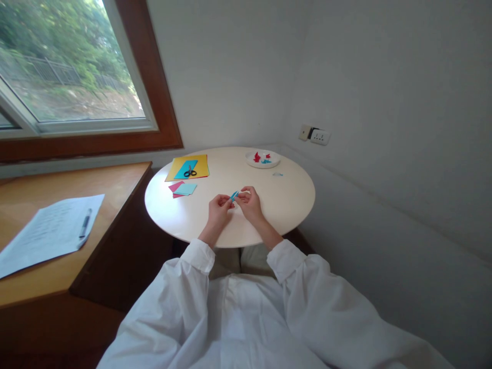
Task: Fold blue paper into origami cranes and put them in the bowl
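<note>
Between my two hands is a small piece of folded blue paper (234, 196), held just above the front middle of the round white table (280, 210). My left hand (220, 209) pinches its left side with thumb and fingers. On the other side my right hand (249, 203) grips it too, fingers curled and partly hiding it. Its exact folded shape is too small to make out. Left of my hands lie small squares of paper, a light blue one (186, 189) over pink ones (176, 186).
Scissors (190, 172) with black handles rest on blue paper (183, 169) over yellow sheets (175, 166). A white plate (251, 163) with small red and blue paper pieces stands at the back right. Near it lies a small pale item (277, 175). A wooden desk (126, 179) stands left.
</note>
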`<state>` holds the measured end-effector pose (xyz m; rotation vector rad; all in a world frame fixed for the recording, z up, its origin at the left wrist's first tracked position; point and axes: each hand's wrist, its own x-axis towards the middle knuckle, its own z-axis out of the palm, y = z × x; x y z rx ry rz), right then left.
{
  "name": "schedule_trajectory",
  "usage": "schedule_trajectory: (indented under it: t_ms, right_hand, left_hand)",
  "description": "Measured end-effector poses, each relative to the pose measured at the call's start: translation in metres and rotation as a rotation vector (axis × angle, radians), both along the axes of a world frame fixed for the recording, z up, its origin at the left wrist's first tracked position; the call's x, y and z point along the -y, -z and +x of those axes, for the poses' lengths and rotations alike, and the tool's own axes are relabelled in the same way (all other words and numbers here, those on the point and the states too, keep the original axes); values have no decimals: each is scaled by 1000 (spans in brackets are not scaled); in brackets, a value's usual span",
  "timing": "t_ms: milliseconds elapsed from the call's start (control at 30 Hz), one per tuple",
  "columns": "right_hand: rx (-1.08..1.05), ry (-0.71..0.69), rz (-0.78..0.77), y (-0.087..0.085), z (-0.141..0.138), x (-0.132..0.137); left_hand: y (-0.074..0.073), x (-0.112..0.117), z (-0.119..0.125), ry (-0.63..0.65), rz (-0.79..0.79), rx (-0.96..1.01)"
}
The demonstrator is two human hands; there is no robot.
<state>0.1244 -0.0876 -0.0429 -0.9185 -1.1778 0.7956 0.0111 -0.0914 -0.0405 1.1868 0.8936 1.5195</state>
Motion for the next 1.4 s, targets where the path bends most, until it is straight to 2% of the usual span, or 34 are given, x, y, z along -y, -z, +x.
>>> schedule_trajectory:
  t_ms: [600,933,1400]
  right_hand:
    - [-13,37,-7,3,2,-5]
    - [153,-15,-41,4,0,-4]
    - [225,-58,-9,7,1,-4]
  left_hand:
    - [-3,3,1,27,-55,29]
    - [-5,1,-2,-60,-60,129]
    - [-2,1,-2,2,-115,130]
